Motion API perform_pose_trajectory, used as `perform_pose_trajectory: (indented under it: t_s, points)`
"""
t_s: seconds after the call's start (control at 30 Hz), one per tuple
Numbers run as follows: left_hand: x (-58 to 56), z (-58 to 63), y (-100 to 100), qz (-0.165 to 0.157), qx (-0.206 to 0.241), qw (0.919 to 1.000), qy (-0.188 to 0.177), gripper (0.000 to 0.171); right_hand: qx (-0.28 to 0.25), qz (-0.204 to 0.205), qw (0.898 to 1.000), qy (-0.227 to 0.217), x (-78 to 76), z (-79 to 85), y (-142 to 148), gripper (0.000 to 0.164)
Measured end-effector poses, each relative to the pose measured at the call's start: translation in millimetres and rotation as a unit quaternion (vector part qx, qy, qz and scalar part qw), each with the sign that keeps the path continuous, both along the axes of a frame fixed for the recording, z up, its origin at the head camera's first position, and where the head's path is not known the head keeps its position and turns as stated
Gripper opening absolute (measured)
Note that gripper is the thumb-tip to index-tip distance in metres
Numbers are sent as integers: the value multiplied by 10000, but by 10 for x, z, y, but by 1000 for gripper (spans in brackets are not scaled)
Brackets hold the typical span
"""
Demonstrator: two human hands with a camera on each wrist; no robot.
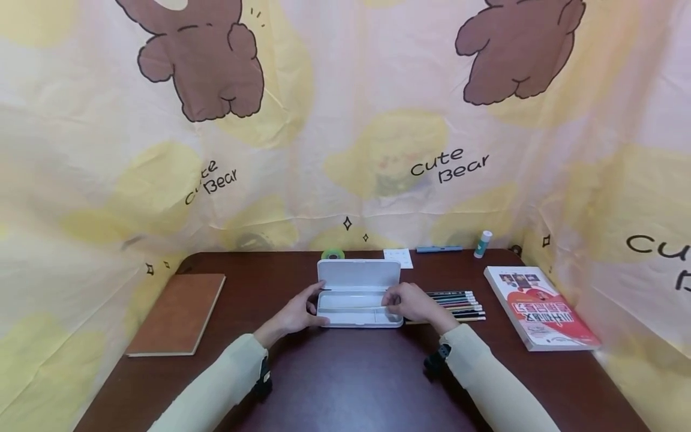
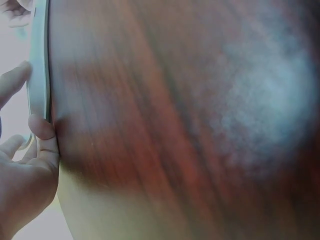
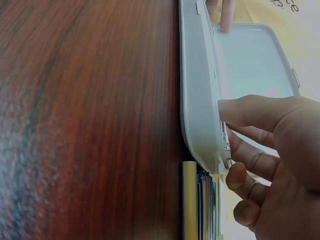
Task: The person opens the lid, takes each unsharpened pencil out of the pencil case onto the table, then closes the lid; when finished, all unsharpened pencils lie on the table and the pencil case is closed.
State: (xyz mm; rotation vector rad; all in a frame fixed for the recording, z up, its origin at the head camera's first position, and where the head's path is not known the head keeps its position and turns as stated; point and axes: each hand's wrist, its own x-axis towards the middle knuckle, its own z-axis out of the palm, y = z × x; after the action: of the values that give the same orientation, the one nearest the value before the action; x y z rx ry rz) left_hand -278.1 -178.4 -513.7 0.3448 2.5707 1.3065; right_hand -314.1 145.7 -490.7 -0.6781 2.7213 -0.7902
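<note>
A white pencil case (image 1: 360,318) stands with its lid (image 1: 358,274) raised at the back, its compartments facing up. My left hand (image 1: 294,311) holds its left end, thumb at the front corner and a finger at the back by the hinge. Over the right end of the case, my right hand (image 1: 410,301) pinches a narrow ruler (image 3: 225,137) with fine printed marks between thumb and fingers. Most of the ruler is hidden by the case wall and the fingers. Right beside the case lies a row of several pencils (image 1: 459,305), partly behind the right hand.
A brown notebook (image 1: 178,315) lies at the left, a thick red and white book (image 1: 542,312) at the right. Along the back edge are green tape (image 1: 333,255), a white paper (image 1: 398,258), a blue pen (image 1: 439,249) and an upright glue stick (image 1: 483,245). A printed curtain (image 1: 345,150) hangs behind.
</note>
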Motion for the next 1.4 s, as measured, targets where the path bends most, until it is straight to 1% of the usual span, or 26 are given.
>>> perform_pose_trajectory:
  t_s: [0.17, 0.3, 0.43, 0.53, 0.67, 0.83, 0.93, 1.17, 1.27, 1.4]
  points:
    - [-21, 46, 6, 58, 24, 10000, 54, 95, -53, 58, 9998, 173, -41, 42, 26, 3]
    - [-28, 52, 38, 46, 47, 10000, 49, 96, -42, 54, 9998, 209, -36, 69, 122, 4]
    - [-32, 24, 67, 12, 56, 10000, -12, 97, -77, 47, 9997, 213, -9, 80, 280, 4]
    - [-40, 7, 76, 5, 41, 10000, -26, 97, -127, -69, 9997, 195, 9, 102, 410, 5]
    - [-42, 16, 67, 6, 56, 10000, -10, 97, -125, -268, 9994, 185, 32, 160, 568, 5]
    - [-20, 15, 18, 85, 7, 10000, 7, 96, -158, -242, 9994, 191, 39, 210, 740, 7]
    - [-14, -1, -4, 95, -22, 10000, -3, 96, -170, -207, 9995, 145, 54, 218, 861, 9]
    - [-23, -14, 8, 27, 157, 9999, -29, 96, -192, -460, 9987, 56, 139, 218, 1167, 12]
    - [-20, -10, 10, 36, 151, 9999, -39, 96, -173, -509, 9985, 99, 165, 211, 1289, 13]
    - [-14, 2, 6, 30, 101, 9999, -11, 96, -164, -683, 9975, 104, 197, 204, 1430, 14]
